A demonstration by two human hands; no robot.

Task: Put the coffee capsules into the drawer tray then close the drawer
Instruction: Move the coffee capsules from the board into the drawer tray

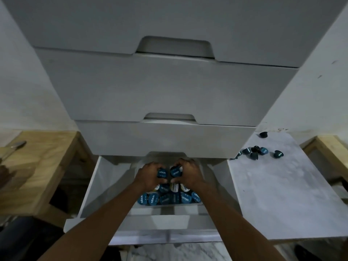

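The bottom white drawer (90, 187) stands pulled out, with a tray (132, 171) inside it. Several blue coffee capsules (165, 198) lie in rows at the tray's near end. My left hand (148, 175) is closed on one blue capsule (162, 173) over the far part of the tray. Right beside it, my right hand (188, 173) grips another blue capsule (176, 171). Several more loose capsules (254, 152) lie on the white surface to the right of the drawer unit.
Three shut white drawers (165, 91) tower above the open one. A white marbled board (282, 194) lies on the right, with one stray capsule (263, 134) at its far edge. Wooden furniture (37, 166) flanks the left side; another wooden piece (327, 149) is at the right.
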